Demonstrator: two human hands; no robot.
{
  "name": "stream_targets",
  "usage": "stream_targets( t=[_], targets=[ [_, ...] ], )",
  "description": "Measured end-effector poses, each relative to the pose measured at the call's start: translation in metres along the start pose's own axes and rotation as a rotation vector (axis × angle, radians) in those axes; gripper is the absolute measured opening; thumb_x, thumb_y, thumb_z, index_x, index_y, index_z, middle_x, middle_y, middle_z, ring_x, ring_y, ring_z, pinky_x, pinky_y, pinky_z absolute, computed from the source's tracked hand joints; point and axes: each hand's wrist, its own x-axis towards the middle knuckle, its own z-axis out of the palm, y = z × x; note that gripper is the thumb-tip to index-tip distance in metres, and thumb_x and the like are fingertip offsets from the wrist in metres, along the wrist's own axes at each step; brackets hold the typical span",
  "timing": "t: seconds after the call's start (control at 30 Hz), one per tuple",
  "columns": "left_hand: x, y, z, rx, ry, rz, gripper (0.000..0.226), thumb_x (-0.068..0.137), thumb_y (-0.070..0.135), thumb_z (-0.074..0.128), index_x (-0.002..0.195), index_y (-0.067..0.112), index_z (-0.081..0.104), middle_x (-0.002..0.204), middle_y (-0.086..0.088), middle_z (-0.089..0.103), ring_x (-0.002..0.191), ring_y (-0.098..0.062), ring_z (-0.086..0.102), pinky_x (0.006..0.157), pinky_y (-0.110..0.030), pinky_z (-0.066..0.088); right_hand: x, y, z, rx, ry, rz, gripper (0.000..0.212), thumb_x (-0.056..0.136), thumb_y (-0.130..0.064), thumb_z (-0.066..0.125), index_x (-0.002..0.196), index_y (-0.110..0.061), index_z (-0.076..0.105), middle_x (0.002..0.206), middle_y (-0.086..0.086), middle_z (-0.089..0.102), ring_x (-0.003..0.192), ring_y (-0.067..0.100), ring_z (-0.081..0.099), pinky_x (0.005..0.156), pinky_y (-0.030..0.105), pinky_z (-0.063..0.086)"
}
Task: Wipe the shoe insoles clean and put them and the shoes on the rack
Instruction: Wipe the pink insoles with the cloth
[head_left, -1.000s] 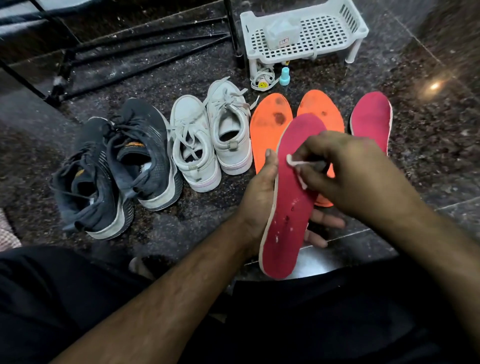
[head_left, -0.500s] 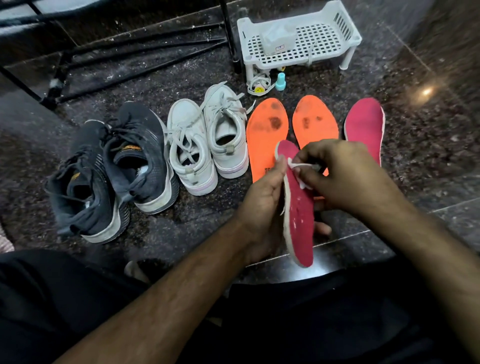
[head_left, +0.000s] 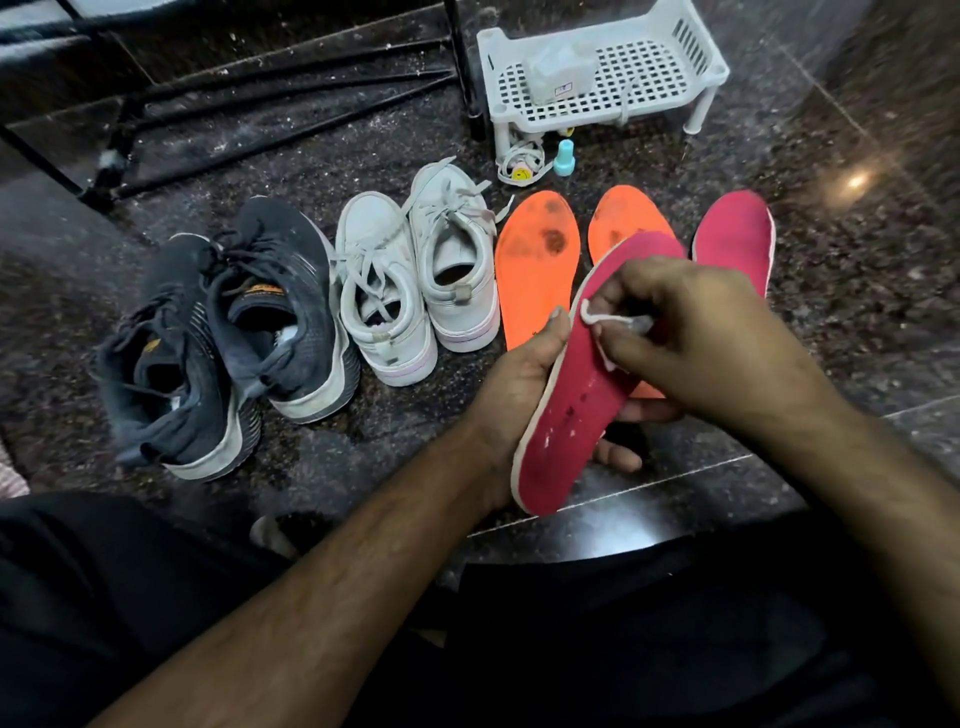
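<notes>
This looked like a home, at floor level: a dark speckled polished stone floor (head_left: 857, 291) with a tile seam filled the frame. A small white perforated plastic rack (head_left: 613, 78) stood at upper centre, thin black metal stand legs (head_left: 291, 88) crossed the upper left, and worn dark grey sneakers (head_left: 228, 332) and white lace-up sneakers (head_left: 415, 280) sat in a row mid-frame.

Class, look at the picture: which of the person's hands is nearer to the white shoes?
Left. The left hand holds the pink insole just right of the white shoes; the right hand, pinching a white wipe, is farther right, beyond the insole.
</notes>
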Motion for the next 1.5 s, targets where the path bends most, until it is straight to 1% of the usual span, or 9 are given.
stream_targets(
  t=[0.27, 0.47, 0.67, 0.8, 1.0, 1.17, 1.33, 1.43, 1.5],
  targets=[
    [0.002, 0.001, -0.006, -0.167, 0.029, 0.013, 0.062, 0.103, 0.051, 0.037, 0.077, 0.007, 0.072, 0.064, -0.009, 0.065, 0.053, -0.018, 0.064, 0.054, -0.027, 0.056, -0.022, -0.033, 0.013, 0.069, -0.206, -0.151, 0.012, 0.080, -0.021, 0.066, 0.090, -0.026, 0.061, 0.078, -0.017, 0.058, 0.068, -0.001, 0.052, 0.063, 0.019, 0.042],
    [0.003, 0.001, -0.007, -0.041, -0.023, 0.013, 0.061, 0.103, 0.053, 0.027, 0.111, 0.012, 0.070, 0.102, -0.005, 0.074, 0.084, -0.023, 0.072, 0.050, -0.041, 0.059, 0.001, 0.004, 0.001, -0.082, -0.052, -0.009, 0.016, 0.082, -0.016, 0.068, 0.096, -0.023, 0.068, 0.092, -0.004, 0.065, 0.083, 0.015, 0.061, 0.072, 0.024, 0.040],
    [0.008, 0.000, -0.011, -0.171, 0.022, 0.039, 0.051, 0.104, 0.051, 0.039, 0.103, 0.009, 0.068, 0.099, -0.012, 0.058, 0.088, -0.023, 0.057, 0.081, -0.039, 0.052, -0.021, -0.025, 0.006, 0.024, -0.344, -0.207, 0.008, 0.079, -0.020, 0.066, 0.086, -0.026, 0.064, 0.080, -0.012, 0.061, 0.070, 0.006, 0.057, 0.066, 0.024, 0.043],
    [0.003, -0.001, -0.008, -0.034, -0.043, -0.050, 0.061, 0.102, 0.058, 0.029, 0.104, 0.016, 0.073, 0.093, -0.007, 0.068, 0.077, -0.023, 0.070, 0.051, -0.046, 0.060, -0.009, -0.004, -0.001, 0.013, -0.273, -0.124, 0.017, 0.078, -0.015, 0.071, 0.088, -0.027, 0.067, 0.082, -0.013, 0.062, 0.071, 0.003, 0.058, 0.066, 0.020, 0.043],
    [0.002, 0.001, -0.006, -0.066, -0.029, -0.035, 0.066, 0.102, 0.057, 0.028, 0.096, 0.016, 0.079, 0.097, -0.007, 0.072, 0.082, -0.024, 0.072, 0.049, -0.049, 0.060, -0.005, -0.007, 0.000, -0.065, -0.114, -0.075, 0.015, 0.079, -0.015, 0.068, 0.091, -0.023, 0.066, 0.086, -0.007, 0.064, 0.079, 0.012, 0.061, 0.070, 0.028, 0.046],
    [0.005, -0.002, -0.007, -0.211, -0.004, -0.009, 0.055, 0.104, 0.050, 0.038, 0.102, 0.005, 0.070, 0.101, -0.013, 0.065, 0.086, -0.023, 0.068, 0.082, -0.037, 0.059, -0.024, -0.033, 0.006, 0.138, -0.386, -0.252, 0.018, 0.079, -0.010, 0.071, 0.082, -0.025, 0.061, 0.077, -0.015, 0.058, 0.069, 0.000, 0.055, 0.062, 0.011, 0.039],
    [0.001, -0.001, -0.006, -0.040, -0.077, -0.084, 0.058, 0.101, 0.061, 0.027, 0.109, 0.024, 0.071, 0.110, -0.005, 0.071, 0.096, -0.028, 0.070, 0.050, -0.051, 0.059, -0.004, -0.004, -0.002, 0.119, -0.120, -0.104, 0.017, 0.081, -0.010, 0.074, 0.086, -0.025, 0.068, 0.082, -0.011, 0.063, 0.074, 0.005, 0.060, 0.065, 0.019, 0.046],
    [0.000, -0.002, -0.006, -0.031, -0.107, -0.069, 0.058, 0.102, 0.062, 0.021, 0.119, 0.026, 0.064, 0.110, -0.003, 0.073, 0.094, -0.027, 0.073, 0.051, -0.052, 0.058, -0.001, -0.004, 0.004, 0.019, 0.064, -0.020, 0.011, 0.082, -0.014, 0.068, 0.090, -0.022, 0.068, 0.085, -0.004, 0.064, 0.079, 0.013, 0.060, 0.071, 0.030, 0.047],
    [0.001, -0.003, -0.004, -0.069, -0.060, -0.042, 0.062, 0.103, 0.060, 0.024, 0.105, 0.019, 0.070, 0.096, -0.007, 0.075, 0.082, -0.029, 0.074, 0.049, -0.052, 0.058, -0.007, -0.014, 0.009, 0.022, 0.049, -0.062, 0.009, 0.082, -0.016, 0.066, 0.090, -0.020, 0.066, 0.085, -0.003, 0.064, 0.078, 0.013, 0.059, 0.071, 0.033, 0.047]
  ],
)
